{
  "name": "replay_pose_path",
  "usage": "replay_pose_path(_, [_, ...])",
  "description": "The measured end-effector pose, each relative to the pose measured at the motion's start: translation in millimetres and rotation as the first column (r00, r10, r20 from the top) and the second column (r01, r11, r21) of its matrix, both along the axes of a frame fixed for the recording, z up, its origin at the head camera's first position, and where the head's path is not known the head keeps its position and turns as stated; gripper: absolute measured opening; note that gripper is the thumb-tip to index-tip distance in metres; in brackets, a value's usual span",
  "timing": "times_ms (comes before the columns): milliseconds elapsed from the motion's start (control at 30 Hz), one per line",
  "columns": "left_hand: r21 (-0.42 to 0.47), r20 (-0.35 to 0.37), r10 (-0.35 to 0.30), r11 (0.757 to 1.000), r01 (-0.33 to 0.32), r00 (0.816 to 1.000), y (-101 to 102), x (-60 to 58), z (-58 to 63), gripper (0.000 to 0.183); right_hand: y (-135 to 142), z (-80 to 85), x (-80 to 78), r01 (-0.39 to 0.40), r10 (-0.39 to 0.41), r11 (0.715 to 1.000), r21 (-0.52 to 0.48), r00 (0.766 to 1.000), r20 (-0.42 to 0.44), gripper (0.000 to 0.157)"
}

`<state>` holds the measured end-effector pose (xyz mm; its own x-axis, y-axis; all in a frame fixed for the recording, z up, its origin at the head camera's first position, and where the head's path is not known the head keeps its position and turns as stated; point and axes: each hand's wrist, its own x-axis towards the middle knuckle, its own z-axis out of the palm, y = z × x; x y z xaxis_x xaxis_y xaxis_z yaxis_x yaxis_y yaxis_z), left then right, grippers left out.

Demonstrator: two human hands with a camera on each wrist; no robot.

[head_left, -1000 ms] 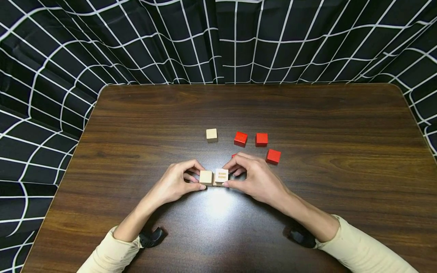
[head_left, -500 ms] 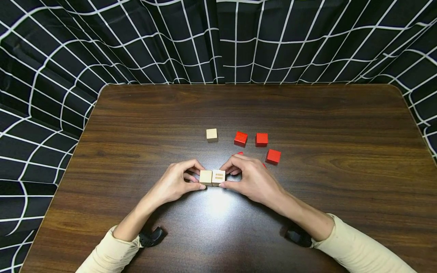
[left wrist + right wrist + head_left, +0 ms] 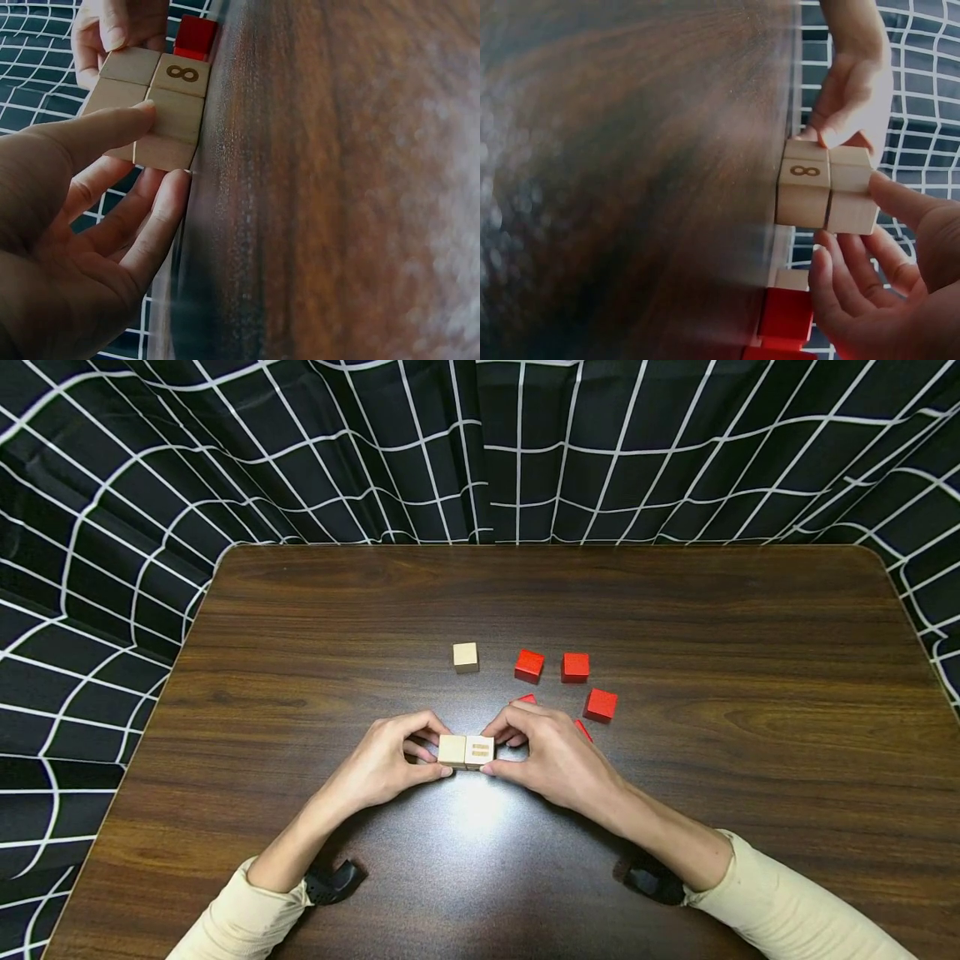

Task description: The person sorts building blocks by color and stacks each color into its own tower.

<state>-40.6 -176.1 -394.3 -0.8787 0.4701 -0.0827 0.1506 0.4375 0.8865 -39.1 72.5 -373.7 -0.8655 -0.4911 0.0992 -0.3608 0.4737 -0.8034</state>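
Note:
Two light wooden blocks stand side by side on two lower ones, forming a compact little stack on the table. My left hand (image 3: pixel 393 752) pinches the upper left block (image 3: pixel 452 749), which has a plain top, between thumb and fingers. From the other side, my right hand (image 3: pixel 558 752) pinches the upper right block (image 3: pixel 480 750), whose pale top carries brown marks. These two tops meet edge to edge. In the right wrist view, a figure 8 marks the front of the lower right block (image 3: pixel 804 171). The lower blocks are mostly hidden from above.
Behind the stack lies a single plain wooden block (image 3: pixel 465 657). Several red blocks (image 3: pixel 575 667) are scattered to the back right, two of them partly hidden by my right hand. A black curtain with white grid lines (image 3: pixel 480 452) hangs beyond the brown table's (image 3: pixel 337 602) far edge.
My right hand has moved left with its marked block, closing the gap to the left block. My left hand has stayed in place.

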Motion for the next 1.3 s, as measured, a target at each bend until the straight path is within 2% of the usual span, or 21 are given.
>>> replay_pose_path(367, [0.003, -0.075, 0.006, 1.0, -0.005, 0.997, 2.4, 2.1, -0.7, 0.033, -0.3, -0.7, 0.5, -0.026, 0.025, 1.0, -0.014, 0.999, -0.031, 0.031])
replay_pose_path(767, [0.005, -0.068, -0.003, 1.0, 0.004, 0.998, 1.6, 0.8, -0.8, 0.034, 1.5, 3.5, -3.9, -0.088, 0.089, 0.996, 0.023, 0.995, -0.042, 0.039])
replay_pose_path(967, [0.018, -0.064, -0.005, 1.0, 0.006, 0.998, 1.7, -0.4, -0.8, 0.033, 3.6, 12.7, -13.3, -0.095, 0.095, 0.995, 0.007, 0.995, -0.034, 0.037])
replay_pose_path(1300, [0.027, -0.053, 0.002, 1.0, -0.001, 0.999, 1.8, 0.7, 0.0, 0.033, 5.8, 23.2, -40.9, -0.017, 0.017, 0.999, -0.031, 1.0, -0.015, 0.03])
